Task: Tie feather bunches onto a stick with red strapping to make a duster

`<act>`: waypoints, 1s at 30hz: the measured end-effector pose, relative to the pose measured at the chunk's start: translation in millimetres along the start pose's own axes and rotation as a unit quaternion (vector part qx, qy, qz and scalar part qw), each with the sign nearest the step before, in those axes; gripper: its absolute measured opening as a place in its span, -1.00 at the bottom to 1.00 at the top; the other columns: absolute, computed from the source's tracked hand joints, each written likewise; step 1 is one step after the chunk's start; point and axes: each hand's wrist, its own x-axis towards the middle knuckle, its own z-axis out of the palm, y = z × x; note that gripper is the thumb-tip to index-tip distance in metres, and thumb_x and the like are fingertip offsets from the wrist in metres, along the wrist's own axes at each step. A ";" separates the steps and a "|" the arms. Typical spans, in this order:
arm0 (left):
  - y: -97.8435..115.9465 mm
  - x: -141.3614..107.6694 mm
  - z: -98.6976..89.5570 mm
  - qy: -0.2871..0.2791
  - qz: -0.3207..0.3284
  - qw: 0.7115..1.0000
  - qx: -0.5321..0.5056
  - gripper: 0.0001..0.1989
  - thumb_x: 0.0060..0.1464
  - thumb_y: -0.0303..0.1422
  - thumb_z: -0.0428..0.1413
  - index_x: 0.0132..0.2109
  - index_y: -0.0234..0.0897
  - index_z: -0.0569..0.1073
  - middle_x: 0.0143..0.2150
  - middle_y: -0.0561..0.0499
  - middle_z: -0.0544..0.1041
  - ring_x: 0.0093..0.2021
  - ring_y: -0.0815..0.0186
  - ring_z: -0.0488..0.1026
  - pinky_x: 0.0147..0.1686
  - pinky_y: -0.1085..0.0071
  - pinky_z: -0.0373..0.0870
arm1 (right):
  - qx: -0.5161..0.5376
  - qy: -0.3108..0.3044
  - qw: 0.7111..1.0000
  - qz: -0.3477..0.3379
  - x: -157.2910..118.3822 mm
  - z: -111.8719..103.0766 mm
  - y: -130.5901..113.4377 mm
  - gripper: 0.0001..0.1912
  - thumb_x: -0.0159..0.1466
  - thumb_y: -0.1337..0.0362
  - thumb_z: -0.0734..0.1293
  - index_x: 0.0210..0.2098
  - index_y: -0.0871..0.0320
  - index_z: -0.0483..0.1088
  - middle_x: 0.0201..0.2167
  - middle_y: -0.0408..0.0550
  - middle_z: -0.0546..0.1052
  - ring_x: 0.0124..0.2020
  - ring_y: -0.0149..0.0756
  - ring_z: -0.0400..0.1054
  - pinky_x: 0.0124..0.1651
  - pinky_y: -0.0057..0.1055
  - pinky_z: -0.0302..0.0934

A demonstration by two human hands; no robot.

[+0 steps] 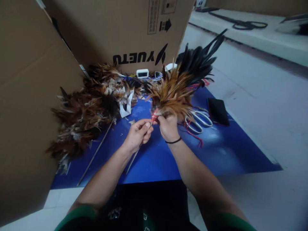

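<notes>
here, the feathers (176,94) fan up and away from both hands over the blue table (158,160), the stick (132,161) slanting from lower left into the red binding (154,115). the left hand (135,136) pinches the stick just below the binding; the right hand (169,127), nearer the feathers, is closed on their base, forearms angled inward.

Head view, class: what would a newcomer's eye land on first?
First, the golden-brown feathers fanning out above the hands, with long black plumes behind at upper right. Next, the bright blue surface beneath and the tall cardboard box at the back, its YUETU lettering upside down.
</notes>
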 end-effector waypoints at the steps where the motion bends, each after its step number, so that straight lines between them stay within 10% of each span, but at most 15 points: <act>1: 0.5 -0.1 -0.7 -0.007 -0.008 1.000 -0.010 -0.67 0.02 -0.18 0.23 -0.15 -0.34 0.47 -0.54 0.17 0.25 -0.71 0.65 -0.02 -0.76 0.65 -0.18 | 0.010 0.014 1.000 0.003 -0.4 -0.1 -0.4 -0.97 0.07 0.34 0.27 -0.47 0.16 0.35 -0.50 -0.20 0.44 -0.43 -0.40 0.35 -0.33 -0.45 0.29; 9: 5.2 1.0 -4.8 0.011 -0.046 0.997 -0.067 -0.68 -0.07 -0.27 0.30 -0.19 -0.37 0.49 -0.54 0.16 0.25 -0.71 0.67 -0.02 -0.77 0.67 -0.22 | 0.099 -0.035 0.991 0.085 2.9 1.2 -14.7 -0.83 0.05 0.23 0.39 -0.40 0.18 0.40 -0.42 -0.12 0.50 -0.43 -0.35 0.39 -0.33 -0.39 0.36; 16: 10.0 5.2 -5.9 0.090 0.091 0.992 -0.020 -0.65 -0.06 -0.24 0.29 -0.16 -0.34 0.44 -0.50 0.13 0.34 -0.68 0.61 0.10 -0.76 0.66 -0.09 | 0.085 -0.064 0.985 0.139 0.9 -2.5 -23.4 -0.68 0.03 0.11 0.43 -0.33 0.15 0.34 -0.48 -0.20 0.42 -0.50 -0.39 0.36 -0.46 -0.41 0.30; 25: 14.3 18.5 -10.8 0.197 0.232 0.952 0.039 -0.67 -0.11 -0.22 0.31 -0.24 -0.33 0.47 -0.47 0.07 0.47 -0.49 0.49 0.37 -0.46 0.55 0.30 | -0.253 -0.151 0.934 -0.200 -26.0 5.4 -42.7 -0.85 0.18 0.16 0.39 -0.40 0.11 0.46 -0.28 -0.04 0.55 -0.10 -0.17 0.30 0.08 -0.15 0.11; 30: 19.8 27.1 -9.2 0.234 0.249 0.936 0.080 -0.72 -0.06 -0.24 0.26 -0.24 -0.33 0.47 -0.45 0.05 0.49 -0.47 0.46 0.39 -0.40 0.51 0.31 | -0.158 -0.327 0.931 -0.037 -36.1 14.2 -38.0 -0.83 0.21 0.18 0.34 -0.40 0.15 0.36 -0.48 -0.18 0.43 -0.44 -0.40 0.28 -0.32 -0.42 0.18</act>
